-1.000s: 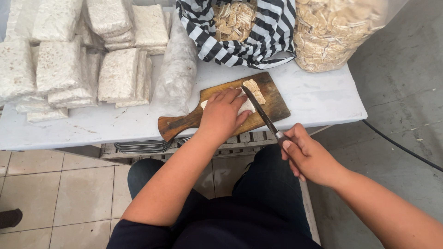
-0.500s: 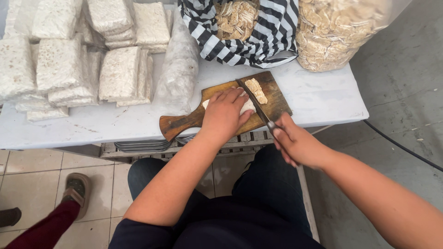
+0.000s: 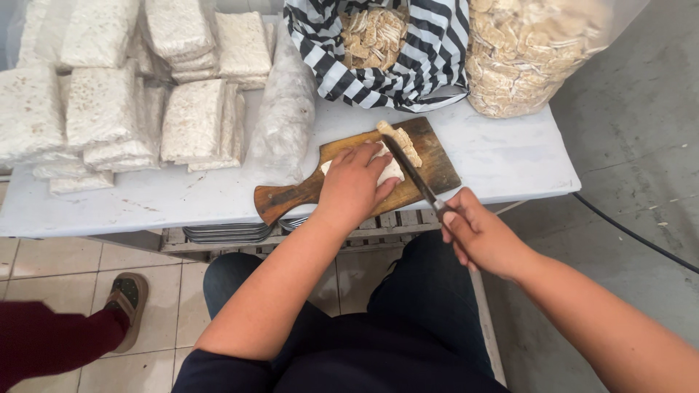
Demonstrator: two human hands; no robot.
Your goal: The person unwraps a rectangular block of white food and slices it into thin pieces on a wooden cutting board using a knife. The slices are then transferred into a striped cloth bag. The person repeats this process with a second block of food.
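Right now the left hand [image 3: 354, 183] lies flat on a pale tempeh block [image 3: 389, 169], its fingers [image 3: 364, 154] spread and curved over the top, pressing it down on a wooden cutting board [image 3: 437, 164] rather than closing around it. That board sits near the front edge of the white counter [image 3: 502, 156], its dark handle pointing left. To the right, the right hand [image 3: 477, 236] hangs just off the near edge of the counter with its fingers wrapped tight around the handle of a knife [image 3: 411, 173]; the long dark blade runs up and to the left across the board, resting against the right side of the block. Just beyond the blade, toward the far right of the board, lies a cut slice [image 3: 404, 142] of tempeh, touching the blade or nearly so.

Farther back stands a black-and-white striped bag [image 3: 429, 62], open and filled with tan pieces, and to its right a clear plastic bag [image 3: 524, 51] packed with similar pieces. On the far left of the counter are stacked wrapped white tempeh blocks [image 3: 193, 120]. Below the counter, at the left edge of the view, another person's sandalled foot [image 3: 127, 298] rests on the tiled floor [image 3: 65, 266]
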